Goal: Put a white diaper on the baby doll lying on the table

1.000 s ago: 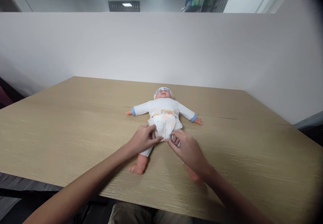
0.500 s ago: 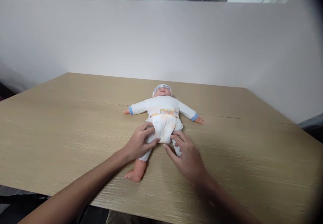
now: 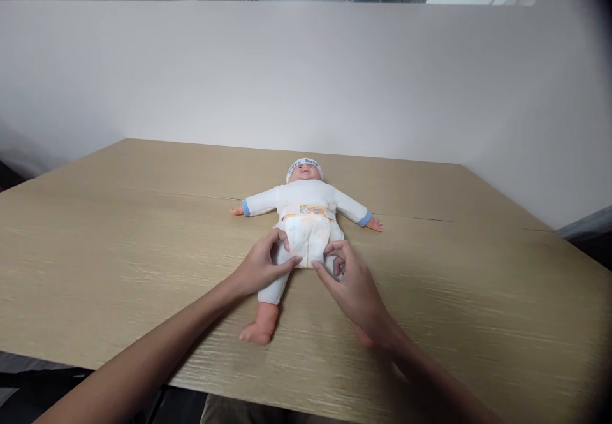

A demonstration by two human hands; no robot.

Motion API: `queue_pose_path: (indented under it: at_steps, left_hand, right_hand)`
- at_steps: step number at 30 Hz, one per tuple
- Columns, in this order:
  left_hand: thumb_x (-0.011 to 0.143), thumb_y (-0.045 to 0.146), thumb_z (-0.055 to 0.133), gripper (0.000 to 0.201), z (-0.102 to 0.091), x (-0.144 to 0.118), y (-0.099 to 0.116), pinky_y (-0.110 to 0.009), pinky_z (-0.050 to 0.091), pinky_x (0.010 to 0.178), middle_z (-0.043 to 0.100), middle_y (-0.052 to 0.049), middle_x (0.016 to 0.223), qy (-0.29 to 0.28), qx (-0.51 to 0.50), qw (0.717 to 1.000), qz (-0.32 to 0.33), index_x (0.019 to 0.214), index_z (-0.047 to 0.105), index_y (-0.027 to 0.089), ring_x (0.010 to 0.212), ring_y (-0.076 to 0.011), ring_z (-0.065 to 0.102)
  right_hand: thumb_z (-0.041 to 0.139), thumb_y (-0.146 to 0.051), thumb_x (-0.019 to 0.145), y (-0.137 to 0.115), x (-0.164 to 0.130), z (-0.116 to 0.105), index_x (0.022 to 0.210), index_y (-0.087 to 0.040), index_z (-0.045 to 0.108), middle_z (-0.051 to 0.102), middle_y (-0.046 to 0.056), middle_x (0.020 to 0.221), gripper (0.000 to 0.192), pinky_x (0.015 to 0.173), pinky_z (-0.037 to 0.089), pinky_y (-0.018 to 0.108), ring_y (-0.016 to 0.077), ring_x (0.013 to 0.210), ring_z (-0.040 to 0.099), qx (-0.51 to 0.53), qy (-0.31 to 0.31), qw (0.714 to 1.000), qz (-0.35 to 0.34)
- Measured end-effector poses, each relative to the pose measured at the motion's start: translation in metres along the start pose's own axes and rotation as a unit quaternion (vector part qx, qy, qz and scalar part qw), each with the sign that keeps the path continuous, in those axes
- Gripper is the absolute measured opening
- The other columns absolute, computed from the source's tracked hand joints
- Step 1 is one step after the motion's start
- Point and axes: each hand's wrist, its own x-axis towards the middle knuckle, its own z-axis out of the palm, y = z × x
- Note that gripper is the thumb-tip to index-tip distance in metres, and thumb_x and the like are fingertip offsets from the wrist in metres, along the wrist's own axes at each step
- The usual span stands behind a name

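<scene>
The baby doll (image 3: 305, 220) lies face-up mid-table (image 3: 119, 233) while the left hand (image 3: 261, 268) and right hand (image 3: 351, 287) pinch the diaper (image 3: 308, 242) at its leg edges, where a hard tug could tear it or drag it askew; the hat's blue lettering seems to read "Happy Baby".

Baby doll (image 3: 304, 210), flat on its back on the tan wood-grain worktop (image 3: 119, 233), head toward the far wall, arms spread wide to both sides. Dressed in a white top with blue cuffs and a white cap bearing blue lettering. White diaper (image 3: 308, 240) with a yellow printed waistband wrapped around the hips. One bare foot plain to see, the other leg mostly hidden.
</scene>
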Motion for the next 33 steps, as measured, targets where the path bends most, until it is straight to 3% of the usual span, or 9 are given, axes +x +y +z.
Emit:
queue_pose_path:
  at_steps: [3,6,11,16,22,28,33]
  left_hand:
    - [0.089,0.046,0.081,0.042,0.003,0.001,-0.006,-0.028,0.039,0.071,0.055,0.005,0.086,0.021,-0.076,0.996,-0.035,0.1,0.047,0.023,0.077,-0.0144,0.049]
    - [0.084,0.047,0.088,0.051,0.006,0.0,-0.012,-0.028,0.044,0.073,0.063,0.002,0.094,0.048,-0.139,0.987,-0.064,0.105,0.048,0.024,0.08,-0.0149,0.056]
    - [0.085,0.05,0.087,0.048,0.005,-0.006,-0.002,-0.03,0.047,0.076,0.073,-0.006,0.108,0.06,-0.089,0.992,-0.071,0.112,0.061,0.02,0.089,-0.0187,0.065]
    - [0.09,0.056,0.08,0.04,-0.003,-0.006,0.005,-0.033,0.049,0.078,0.077,-0.006,0.103,0.012,-0.031,0.998,-0.056,0.105,0.074,0.019,0.089,-0.022,0.066]
    - [0.09,0.065,0.077,0.054,-0.014,0.005,0.005,-0.039,0.057,0.083,0.078,-0.012,0.108,-0.08,-0.234,0.956,-0.159,0.116,0.073,0.017,0.096,-0.0267,0.071]
    - [0.09,0.065,0.078,0.055,-0.015,0.005,0.002,-0.043,0.059,0.085,0.079,-0.014,0.105,-0.066,-0.206,0.968,-0.129,0.116,0.076,0.017,0.098,-0.03,0.072]
    - [0.089,0.057,0.082,0.051,-0.01,0.003,0.005,-0.042,0.056,0.092,0.079,-0.011,0.121,-0.067,-0.14,0.984,-0.085,0.122,0.077,0.019,0.108,-0.0307,0.07]
  right_hand:
    - [0.072,-0.046,0.09,0.0,0.003,-0.006,0.105,-0.026,0.056,0.071,-0.002,0.082,0.029,0.063,0.044,0.031,0.0169,0.061,0.055,0.041,0.015,0.999,0.022]
    - [0.075,-0.049,0.09,-0.001,0.004,-0.015,0.1,-0.026,0.062,0.079,0.003,0.096,0.028,0.066,0.045,0.033,0.0181,0.065,0.06,0.026,0.018,0.999,0.027]
    - [0.073,-0.046,0.094,-0.003,0.005,-0.02,0.095,-0.026,0.073,0.082,0.004,0.095,0.02,0.07,0.047,0.035,0.0234,0.077,0.067,-0.004,-0.006,1.0,-0.007]
    - [0.07,-0.045,0.096,-0.008,0.005,-0.013,0.089,-0.026,0.076,0.08,0.005,0.09,0.021,0.075,0.047,0.037,0.0275,0.088,0.068,-0.027,-0.04,0.998,-0.03]
    - [0.07,-0.048,0.096,0.0,0.005,-0.004,0.091,-0.025,0.075,0.078,0.004,0.093,0.024,0.072,0.049,0.035,0.0248,0.085,0.066,0.021,-0.031,0.999,0.01]
    - [0.068,-0.052,0.097,0.001,0.002,-0.005,0.093,-0.025,0.075,0.074,0.003,0.084,0.029,0.068,0.046,0.034,0.0237,0.08,0.064,0.018,0.001,1.0,0.014]
    - [0.068,-0.053,0.097,-0.002,-0.002,-0.001,0.09,-0.025,0.074,0.074,0.005,0.087,0.029,0.075,0.048,0.037,0.0254,0.083,0.062,-0.005,0.036,0.999,-0.023]
